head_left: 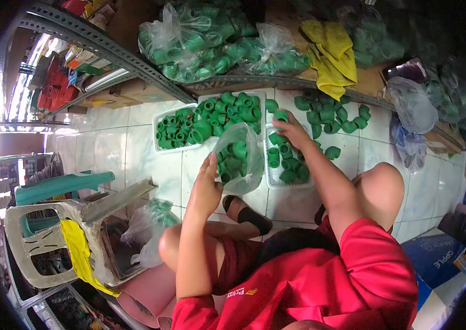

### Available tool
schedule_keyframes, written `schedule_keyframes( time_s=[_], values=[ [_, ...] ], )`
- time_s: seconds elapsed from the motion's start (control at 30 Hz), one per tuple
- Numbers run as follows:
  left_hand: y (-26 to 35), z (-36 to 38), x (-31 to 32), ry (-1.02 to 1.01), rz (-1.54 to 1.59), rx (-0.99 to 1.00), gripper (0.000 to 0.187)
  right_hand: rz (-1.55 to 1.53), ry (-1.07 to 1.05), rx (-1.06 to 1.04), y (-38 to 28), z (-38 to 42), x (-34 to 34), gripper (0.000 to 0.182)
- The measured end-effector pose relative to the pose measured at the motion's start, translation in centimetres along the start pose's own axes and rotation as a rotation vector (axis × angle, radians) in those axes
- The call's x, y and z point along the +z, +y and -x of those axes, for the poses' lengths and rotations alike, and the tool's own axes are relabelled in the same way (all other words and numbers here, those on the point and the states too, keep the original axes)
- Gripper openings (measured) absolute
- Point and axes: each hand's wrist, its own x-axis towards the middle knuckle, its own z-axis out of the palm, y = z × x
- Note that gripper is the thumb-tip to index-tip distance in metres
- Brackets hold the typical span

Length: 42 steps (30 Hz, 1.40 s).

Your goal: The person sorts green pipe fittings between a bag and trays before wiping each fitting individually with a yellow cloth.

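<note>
In the head view, my right hand [294, 131] grips a green pipe elbow [281, 115] above the far end of a white tray [268, 179] that holds more green elbows. My left hand [207, 184] is closed at the near left side of a clear plastic bag [252, 170], its fingers along the bag's edge. The bag's mouth stands open, and several green elbows [235, 157] lie inside it. Part of the grip on the bag is hidden by the back of my left hand.
Behind the bag are two white trays of green fittings [175, 129] [227, 113]. Loose elbows [326, 113] lie on the tiles at right. Filled bags [200, 44] and a yellow cloth [332, 55] rest on a low shelf. A worn plastic chair [40, 212] stands at left.
</note>
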Motion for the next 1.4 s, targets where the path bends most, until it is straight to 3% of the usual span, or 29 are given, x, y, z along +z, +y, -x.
schedule_keyframes(
  time_s=[0.03,0.1,0.13,0.2,0.23,0.33,0.4,0.47,0.5,0.57,0.8,0.9,0.97,1.27,1.4],
  values=[
    [0.0,0.0,0.0,0.002,-0.011,-0.007,0.074,-0.076,-0.143,-0.124,-1.9,0.4,1.2,0.066],
    [0.1,-0.1,0.0,0.004,-0.008,-0.011,0.073,0.256,-0.454,-0.264,-6.0,1.6,3.9,0.066],
    [0.2,-0.1,-0.1,0.006,-0.008,-0.016,0.073,0.256,-0.454,-0.267,-7.5,2.6,5.4,0.066],
    [0.2,-0.1,-0.1,0.02,-0.009,-0.029,0.072,0.724,-0.657,-0.479,-9.2,4.2,7.8,0.059],
    [0.2,-0.1,-0.1,0.03,-0.008,-0.045,0.072,0.726,-0.658,-0.481,-9.1,4.1,8.1,0.059],
    [-0.1,0.2,-0.1,0.033,0.009,-0.038,0.072,0.41,-0.374,-0.361,-7.3,2.5,7.8,0.049],
    [0.1,0.4,-0.1,0.032,0.001,-0.052,0.071,0.479,-0.188,-0.234,-1.9,-1.8,4.1,0.051],
    [0.2,0.4,-0.1,0.032,-0.004,-0.065,0.07,0.952,0.041,0.038,1.8,-2.3,1.9,0.058],
    [0.1,0.4,-0.1,0.026,0.015,-0.053,0.07,0.953,0.041,0.039,4.0,-2.3,1.1,0.058],
    [0.0,0.2,0.0,0.015,0.033,-0.045,0.07,1.328,-0.048,0.062,7.9,-1.9,0.4,0.07],
    [0.7,-0.1,-0.1,-0.038,0.033,-0.051,0.077,1.306,-0.022,0.142,7.2,0.0,2.9,0.076],
    [0.8,-0.3,-0.2,-0.049,0.025,-0.052,0.077,1.361,-0.097,0.185,7.6,-0.3,2.2,0.081],
    [0.6,-0.3,-0.2,-0.054,0.041,-0.065,0.078,1.599,-0.26,0.1,7.1,0.5,1.3,0.087],
    [0.3,-0.1,0.3,-0.042,0.002,-0.038,0.076,1.482,-0.046,0.133,9.4,0.8,2.4,0.087],
    [0.6,-0.1,0.0,-0.037,0.019,-0.027,0.074,1.435,-0.091,0.01,10.6,1.3,0.9,0.084]
  ],
)
